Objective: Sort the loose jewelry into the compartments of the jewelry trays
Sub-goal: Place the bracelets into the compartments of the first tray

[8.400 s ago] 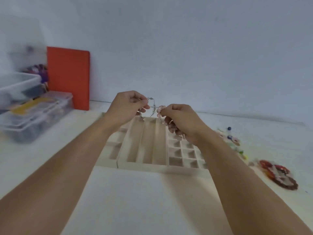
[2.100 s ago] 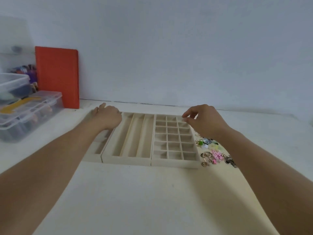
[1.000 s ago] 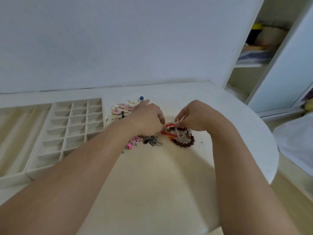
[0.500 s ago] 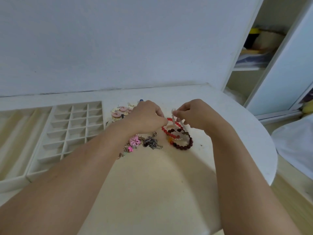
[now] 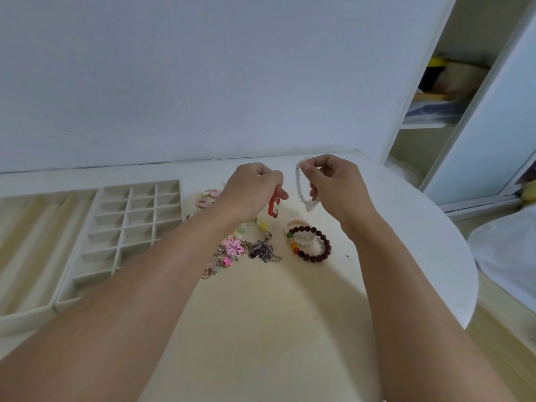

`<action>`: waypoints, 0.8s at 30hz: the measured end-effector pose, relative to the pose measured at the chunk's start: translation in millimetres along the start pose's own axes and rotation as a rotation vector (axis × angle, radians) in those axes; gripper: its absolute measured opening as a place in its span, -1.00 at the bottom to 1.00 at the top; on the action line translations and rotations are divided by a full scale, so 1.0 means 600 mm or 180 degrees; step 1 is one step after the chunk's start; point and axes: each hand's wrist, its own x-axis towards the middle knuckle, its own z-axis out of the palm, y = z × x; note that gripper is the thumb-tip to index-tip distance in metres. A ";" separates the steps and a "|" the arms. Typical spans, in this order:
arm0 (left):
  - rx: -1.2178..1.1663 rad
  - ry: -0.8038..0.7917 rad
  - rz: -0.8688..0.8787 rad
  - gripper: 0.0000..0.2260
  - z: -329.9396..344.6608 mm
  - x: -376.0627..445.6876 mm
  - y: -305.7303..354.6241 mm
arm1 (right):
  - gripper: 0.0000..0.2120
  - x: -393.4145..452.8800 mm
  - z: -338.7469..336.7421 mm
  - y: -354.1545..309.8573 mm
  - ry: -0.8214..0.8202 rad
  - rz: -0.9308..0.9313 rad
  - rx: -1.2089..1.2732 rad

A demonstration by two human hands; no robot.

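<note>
My left hand (image 5: 252,188) grips a red bead bracelet (image 5: 273,205) that dangles above the table. My right hand (image 5: 333,181) pinches a white bead bracelet (image 5: 301,191) lifted off the table. Below them lie a dark brown bead bracelet (image 5: 317,250) and a pearl bracelet (image 5: 293,224) overlapping it. A pile of loose jewelry sits left of these, with a pink flower piece (image 5: 233,246) and a silver chain piece (image 5: 264,250). The white grid tray (image 5: 121,236) with small compartments lies at the left, beside a long-slot tray (image 5: 26,227).
Small pink and cream pieces (image 5: 207,197) lie behind my left hand near the grid tray. The table's rounded edge (image 5: 461,256) curves at the right, with floor beyond. A white cabinet (image 5: 478,111) with shelves stands at the far right.
Both hands lifted from the bracelet pile. The red bracelet rose with my left hand and the white one with my right, and the two came apart.
</note>
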 end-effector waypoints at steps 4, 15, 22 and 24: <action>-0.0312 0.0327 0.0108 -0.85 -0.005 0.000 0.006 | -0.90 -0.002 0.007 -0.003 -0.0114 -0.0188 0.0319; 0.0085 -0.0110 0.0306 -0.85 -0.130 -0.077 -0.011 | -0.88 -0.063 0.079 -0.051 -0.0799 -0.0545 0.0752; 0.0197 0.0277 0.0330 -0.90 -0.287 -0.173 -0.043 | -0.85 -0.110 0.200 -0.158 -0.1524 -0.0620 0.0730; 0.0216 0.0389 0.0373 -0.92 -0.314 -0.184 -0.048 | -0.75 -0.110 0.220 -0.174 -0.1868 -0.0385 0.0883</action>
